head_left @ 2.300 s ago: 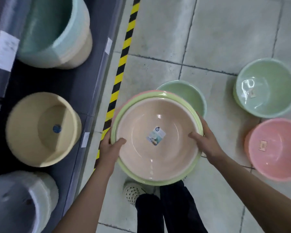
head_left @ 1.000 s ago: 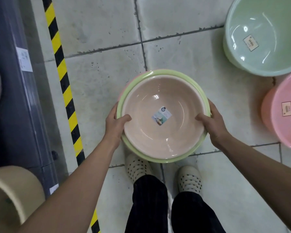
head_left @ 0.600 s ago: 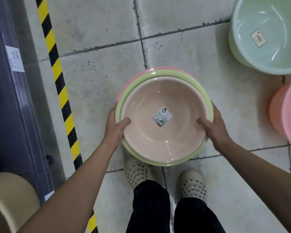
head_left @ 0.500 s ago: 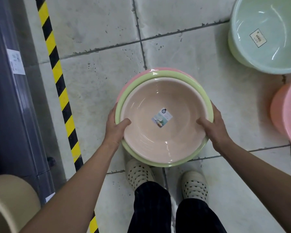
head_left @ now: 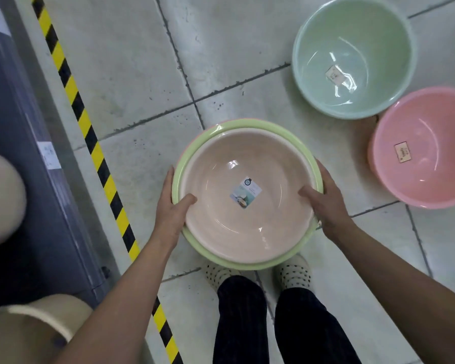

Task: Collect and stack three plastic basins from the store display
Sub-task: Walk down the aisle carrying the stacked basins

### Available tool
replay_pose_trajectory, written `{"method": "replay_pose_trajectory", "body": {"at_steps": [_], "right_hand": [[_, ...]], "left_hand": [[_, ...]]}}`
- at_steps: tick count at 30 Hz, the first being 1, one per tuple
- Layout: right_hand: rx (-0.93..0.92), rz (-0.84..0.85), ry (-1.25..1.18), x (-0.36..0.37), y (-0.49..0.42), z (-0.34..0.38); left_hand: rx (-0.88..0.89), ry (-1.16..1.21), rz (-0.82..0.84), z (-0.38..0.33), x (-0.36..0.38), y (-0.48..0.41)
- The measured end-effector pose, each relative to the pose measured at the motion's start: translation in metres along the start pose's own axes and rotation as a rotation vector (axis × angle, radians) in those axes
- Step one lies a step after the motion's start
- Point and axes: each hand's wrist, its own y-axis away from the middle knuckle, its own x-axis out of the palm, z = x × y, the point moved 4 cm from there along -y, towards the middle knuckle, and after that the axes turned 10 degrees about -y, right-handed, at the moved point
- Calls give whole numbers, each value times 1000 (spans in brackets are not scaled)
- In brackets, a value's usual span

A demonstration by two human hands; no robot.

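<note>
I hold a nested stack of basins in front of me above my feet. The peach basin (head_left: 247, 222) with a sticker in its bottom sits inside a lime green basin (head_left: 216, 132), and a thin pink rim of a third shows under the far edge. My left hand (head_left: 172, 206) grips the stack's left rim, thumb hooked inside the peach basin. On the right rim my right hand (head_left: 326, 200) grips the same way, thumb inside.
A pale green basin (head_left: 352, 56) and a pink basin (head_left: 426, 153) stand on the tiled floor at the right. Yellow-black tape (head_left: 90, 132) runs along the grey shelf (head_left: 29, 179) on the left. Cream tubs (head_left: 32, 334) sit on that shelf.
The view has shifted, so the floor basins at the right show more fully. The stack sits slightly lower right in view. Both hands keep the same grip.
</note>
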Motion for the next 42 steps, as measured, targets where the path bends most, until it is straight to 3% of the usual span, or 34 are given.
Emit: {"method": "replay_pose_trajectory", "body": {"at_steps": [11, 19, 29, 42], "right_hand": [[48, -235, -211, -88, 145, 197], [64, -325, -336, -157, 130, 281], [84, -314, -385, -241, 29, 340], [115, -405, -488, -287, -82, 302]], "left_hand": [[102, -147, 208, -252, -14, 134], [182, -223, 249, -388, 42, 146], [123, -249, 242, -477, 143, 95], [154, -361, 297, -511, 242, -1]]}}
